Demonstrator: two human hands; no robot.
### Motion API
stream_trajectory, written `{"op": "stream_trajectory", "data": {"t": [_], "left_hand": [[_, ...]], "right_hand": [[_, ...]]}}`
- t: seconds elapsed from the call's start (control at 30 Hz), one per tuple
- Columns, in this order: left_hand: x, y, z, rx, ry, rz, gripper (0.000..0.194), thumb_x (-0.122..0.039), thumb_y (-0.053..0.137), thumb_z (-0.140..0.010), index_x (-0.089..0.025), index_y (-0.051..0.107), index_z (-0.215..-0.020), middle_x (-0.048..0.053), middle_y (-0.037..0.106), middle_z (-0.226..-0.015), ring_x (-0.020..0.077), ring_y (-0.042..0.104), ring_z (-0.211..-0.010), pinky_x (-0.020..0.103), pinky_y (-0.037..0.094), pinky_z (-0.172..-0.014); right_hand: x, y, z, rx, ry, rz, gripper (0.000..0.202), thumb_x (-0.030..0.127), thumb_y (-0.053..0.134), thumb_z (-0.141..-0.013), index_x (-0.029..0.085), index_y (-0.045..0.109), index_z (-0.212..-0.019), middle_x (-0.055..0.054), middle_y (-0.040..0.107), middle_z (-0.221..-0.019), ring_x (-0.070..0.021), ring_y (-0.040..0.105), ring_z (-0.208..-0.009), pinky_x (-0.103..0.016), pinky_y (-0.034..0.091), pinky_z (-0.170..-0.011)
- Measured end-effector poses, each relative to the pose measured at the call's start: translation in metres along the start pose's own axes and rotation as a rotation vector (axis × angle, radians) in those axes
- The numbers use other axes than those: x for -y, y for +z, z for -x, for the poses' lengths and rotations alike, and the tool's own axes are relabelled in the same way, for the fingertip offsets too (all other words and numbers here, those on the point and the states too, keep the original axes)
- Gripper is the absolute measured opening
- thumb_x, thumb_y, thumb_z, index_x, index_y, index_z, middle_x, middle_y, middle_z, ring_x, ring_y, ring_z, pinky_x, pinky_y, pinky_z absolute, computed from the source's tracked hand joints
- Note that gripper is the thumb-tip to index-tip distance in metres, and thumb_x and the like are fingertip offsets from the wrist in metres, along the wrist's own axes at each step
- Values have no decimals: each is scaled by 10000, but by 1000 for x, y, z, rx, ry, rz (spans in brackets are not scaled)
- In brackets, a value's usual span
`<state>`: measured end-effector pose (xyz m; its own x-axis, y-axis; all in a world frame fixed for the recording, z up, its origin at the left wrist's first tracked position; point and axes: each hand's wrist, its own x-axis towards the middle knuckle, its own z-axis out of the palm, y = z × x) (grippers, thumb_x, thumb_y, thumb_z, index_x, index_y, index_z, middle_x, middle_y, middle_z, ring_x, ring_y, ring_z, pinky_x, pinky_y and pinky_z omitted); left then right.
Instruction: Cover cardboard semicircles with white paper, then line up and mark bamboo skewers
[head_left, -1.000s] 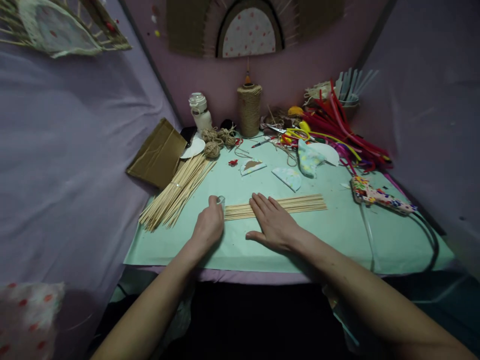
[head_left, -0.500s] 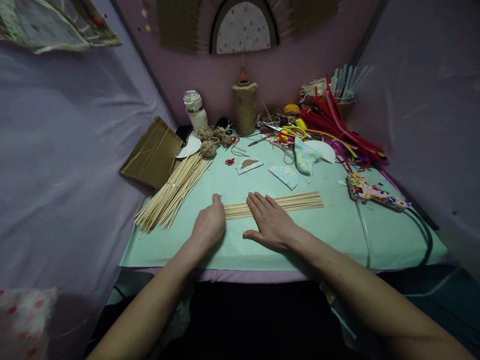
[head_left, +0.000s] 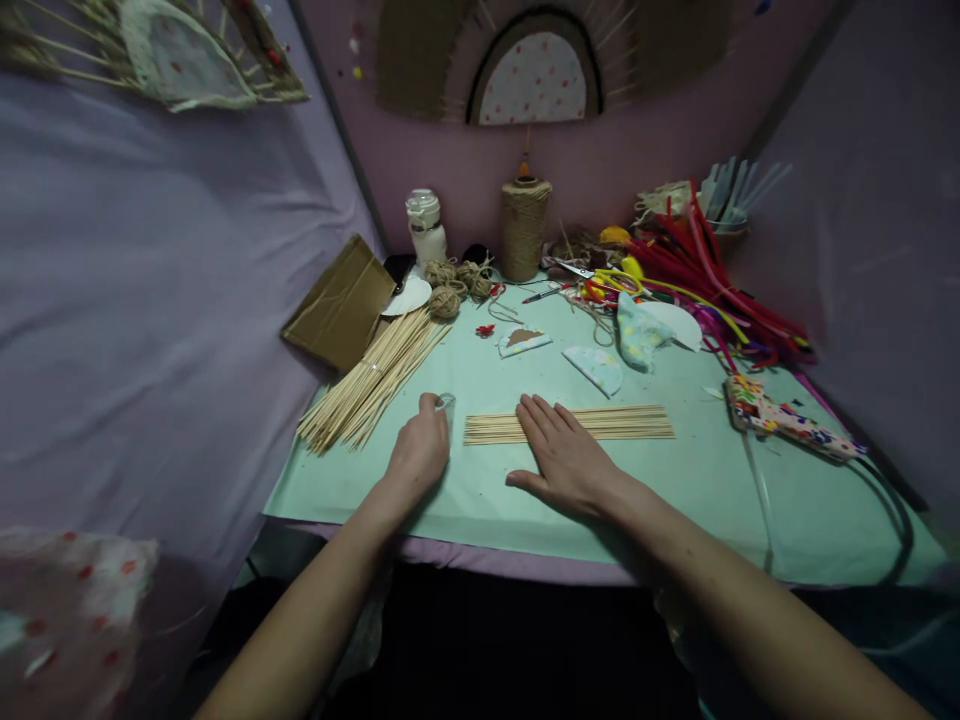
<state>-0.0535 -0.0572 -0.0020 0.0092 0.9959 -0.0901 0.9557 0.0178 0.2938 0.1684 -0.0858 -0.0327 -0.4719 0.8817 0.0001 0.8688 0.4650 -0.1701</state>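
My right hand [head_left: 562, 455] lies flat with its fingers spread on a row of thin wooden sticks [head_left: 634, 422], which rest side by side on the pale green table cover [head_left: 525, 520]. Left of the row's end is my left hand [head_left: 421, 440], closed around a small clear item [head_left: 446, 402] that looks like a ring or a piece of tape. A gap separates this hand from the sticks. Beyond the row lie two half-round padded fabric pieces [head_left: 592, 368], one with brown card showing [head_left: 523, 342].
A bundle of sticks [head_left: 367, 385] and folded cardboard [head_left: 339, 303] lie at the left. Behind stand a white bottle [head_left: 426, 228] and a twine spool [head_left: 523, 230]. Scissors [head_left: 619, 282] and red pipe cleaners [head_left: 690, 250] lie back right, near a fabric-covered glue gun [head_left: 791, 418].
The view has shifted, so the table things appear further right. My left hand has moved away from the left end of the stick row, leaving a gap. My right hand stays on the sticks.
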Motion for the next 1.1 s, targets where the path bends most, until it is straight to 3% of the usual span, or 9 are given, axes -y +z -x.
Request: {"op": "stream_trajectory", "data": {"t": [0.27,0.57,1.1], "left_hand": [[-5,1,0,57,-7,19,322,-276,205,-968,-149,408,-1183,166,706,-905,310,680,-863,385,449,-770],[-27,3,2,140,48,-71,351,-274,192,-956,-141,416,-1192,159,698,-836,321,664,-764,360,440,-653],[-28,2,-1,118,17,-49,323,-313,191,-950,-174,426,-1124,149,690,-787,309,657,-707,351,420,-626]], "right_hand": [[0,4,0,-9,-8,34,944,740,293,-851,40,261,-1484,-188,207,-1559,-303,158,-1449,-470,202,-1165],[-1,5,0,-27,-21,24,950,736,292,-852,51,208,-1504,-190,209,-1560,-308,148,-1452,-481,183,-1162],[0,-4,-1,3,-5,-63,976,749,300,-839,26,241,-1491,-183,173,-1567,-299,114,-1460,-457,145,-1174]]}}
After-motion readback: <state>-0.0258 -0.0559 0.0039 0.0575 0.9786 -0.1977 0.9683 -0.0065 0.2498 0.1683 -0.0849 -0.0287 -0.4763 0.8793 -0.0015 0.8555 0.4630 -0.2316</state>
